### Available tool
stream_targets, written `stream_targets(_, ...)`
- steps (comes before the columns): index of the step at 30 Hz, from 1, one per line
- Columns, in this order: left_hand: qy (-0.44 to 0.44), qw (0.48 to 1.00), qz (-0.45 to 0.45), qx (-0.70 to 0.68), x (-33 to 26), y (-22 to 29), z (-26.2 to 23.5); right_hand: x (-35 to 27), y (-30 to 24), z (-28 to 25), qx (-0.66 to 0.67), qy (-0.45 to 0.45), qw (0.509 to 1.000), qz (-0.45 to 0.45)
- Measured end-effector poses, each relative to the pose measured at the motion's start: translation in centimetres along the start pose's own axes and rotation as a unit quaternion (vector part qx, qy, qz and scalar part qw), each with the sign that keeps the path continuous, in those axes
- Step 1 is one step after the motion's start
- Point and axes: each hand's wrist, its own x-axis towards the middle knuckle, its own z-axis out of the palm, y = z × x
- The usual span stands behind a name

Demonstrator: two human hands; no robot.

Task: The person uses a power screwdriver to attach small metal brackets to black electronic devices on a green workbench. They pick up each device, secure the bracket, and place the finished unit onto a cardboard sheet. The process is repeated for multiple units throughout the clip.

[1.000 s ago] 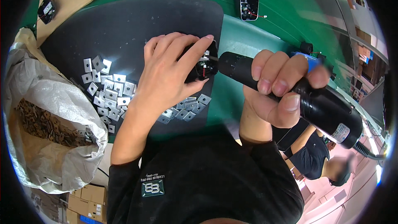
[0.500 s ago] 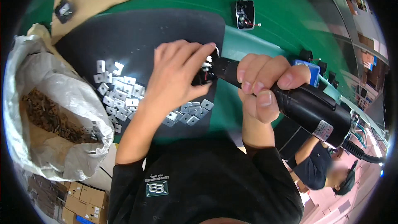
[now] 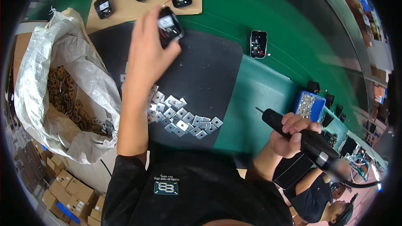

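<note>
My left hand grips a small black plastic housing by its side, with a silvery plate showing inside. It is held over the far part of the black mat, close to the cardboard sheet. In my right hand is a black corded electric screwdriver, its thin bit pointing left over the green bench and touching nothing. Square metal plates, each with a hole, lie scattered on the mat near my body, partly hidden by my left forearm.
Several similar housings rest on the cardboard sheet. Another housing lies on the green surface. A blue tray of small metal parts stands at the right. An open white sack of metal pieces is at left. A co-worker is at lower right.
My left hand has carried the housing away from the screwdriver, toward the cardboard sheet. My right hand has drawn the screwdriver back to the lower right, so its bit now shows bare.
</note>
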Motion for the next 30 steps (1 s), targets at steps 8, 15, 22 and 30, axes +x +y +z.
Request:
stream_targets(8, 0.124, 0.988, -0.005, 0.089, 7.1, -3.8, -0.1, -0.2, 1.7, -1.6, -0.015, 0.047, 0.998, 0.033)
stream_targets(15, 0.164, 0.967, -0.188, 0.050, 20.8, -11.8, -1.9, 0.2, 2.0, -1.0, -0.033, 0.036, 0.998, 0.037)
stream_targets(22, 0.095, 0.917, -0.293, 0.253, 27.6, -20.2, -4.2, 0.5, 2.1, -1.4, -0.033, 0.075, 0.994, 0.068)
stream_targets(30, -0.026, 0.938, -0.265, 0.221, 29.0, -34.1, -4.1, 0.7, 1.7, -1.3, -0.024, 0.067, 0.993, 0.098)
